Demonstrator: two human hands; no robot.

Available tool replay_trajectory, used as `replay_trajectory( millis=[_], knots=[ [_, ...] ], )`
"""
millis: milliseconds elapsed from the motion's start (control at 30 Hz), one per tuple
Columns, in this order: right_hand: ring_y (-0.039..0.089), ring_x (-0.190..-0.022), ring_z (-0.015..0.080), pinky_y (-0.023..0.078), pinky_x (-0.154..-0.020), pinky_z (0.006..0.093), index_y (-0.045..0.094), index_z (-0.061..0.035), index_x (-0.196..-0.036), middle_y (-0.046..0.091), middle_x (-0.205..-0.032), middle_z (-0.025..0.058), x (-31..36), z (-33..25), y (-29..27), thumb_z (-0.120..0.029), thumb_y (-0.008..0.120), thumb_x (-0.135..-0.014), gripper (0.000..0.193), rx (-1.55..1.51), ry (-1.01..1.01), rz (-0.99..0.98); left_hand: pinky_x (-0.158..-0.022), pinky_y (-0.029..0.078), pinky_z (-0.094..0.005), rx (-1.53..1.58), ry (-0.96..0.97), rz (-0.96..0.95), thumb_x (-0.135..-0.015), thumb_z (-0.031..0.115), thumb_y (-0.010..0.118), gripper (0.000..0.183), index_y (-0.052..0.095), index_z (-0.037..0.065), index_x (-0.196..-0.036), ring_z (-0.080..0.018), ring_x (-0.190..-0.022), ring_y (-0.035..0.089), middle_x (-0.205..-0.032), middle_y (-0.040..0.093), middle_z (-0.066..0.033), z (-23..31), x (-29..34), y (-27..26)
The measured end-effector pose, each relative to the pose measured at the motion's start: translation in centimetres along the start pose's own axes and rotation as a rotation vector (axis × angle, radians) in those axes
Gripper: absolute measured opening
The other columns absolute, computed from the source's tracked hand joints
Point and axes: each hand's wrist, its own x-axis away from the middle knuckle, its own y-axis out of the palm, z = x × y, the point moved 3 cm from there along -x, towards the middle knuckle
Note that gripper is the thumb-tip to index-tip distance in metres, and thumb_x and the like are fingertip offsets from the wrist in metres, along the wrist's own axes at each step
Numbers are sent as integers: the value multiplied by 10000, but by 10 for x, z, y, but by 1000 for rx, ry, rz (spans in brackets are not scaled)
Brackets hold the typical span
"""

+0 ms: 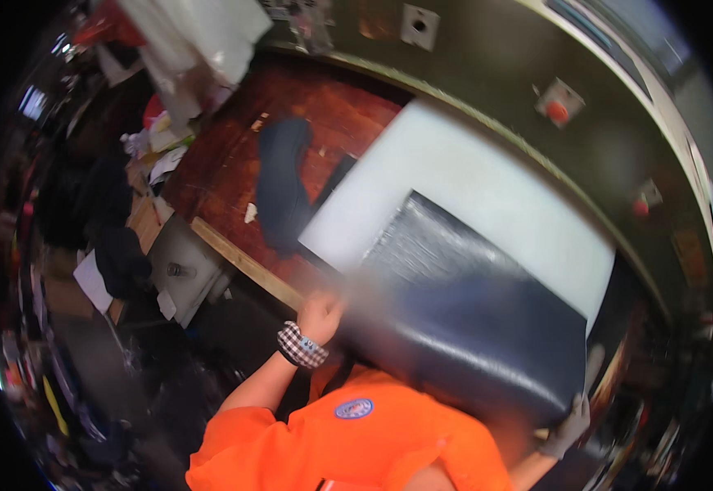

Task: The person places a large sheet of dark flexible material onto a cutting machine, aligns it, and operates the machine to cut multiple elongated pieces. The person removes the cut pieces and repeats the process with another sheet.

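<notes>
A glossy dark blue sheet (471, 327), like leather or vinyl, lies partly over a white board (487, 188) and bends down over its near edge toward my body. My left hand (321, 316), bare with a checked band round the wrist, is closed at the sheet's left edge; blur partly veils its fingertips. At the near right corner, my right hand (571, 425) wears a greyish glove and grips the sheet's right edge. The sheet's far part looks wrinkled and shiny, while its near part curves smoothly.
Left of the board, dark sole-shaped pieces (283, 184) and small scraps lie on a reddish-brown tabletop (217, 176). A wooden strip (242, 262) edges it. Clear plastic sheeting (197, 49) hangs at the far left. A dark green panel with red buttons (557, 111) runs behind.
</notes>
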Motion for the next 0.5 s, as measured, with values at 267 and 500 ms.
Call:
replay_trajectory(
  millis=[267,500],
  knots=[
    [570,-1223,258,448,-1045,370,506,58,-1422,581,-1386,188,-247,-76,123,-313,538,-1022,547,-306,-156,-107,-885,493,-429,-83,120,171,-990,371,576,390,690,7,-908,-318,-987,633,-948,683,-192,109,-246,14],
    [650,-1045,272,509,-933,364,642,40,-1247,701,-1157,181,-108,-26,98,-366,635,-995,478,463,-268,80,-837,472,-440,-504,289,303,-863,329,733,293,680,71,-990,-297,-958,569,-944,614,-106,46,-129,-11]
  ],
)
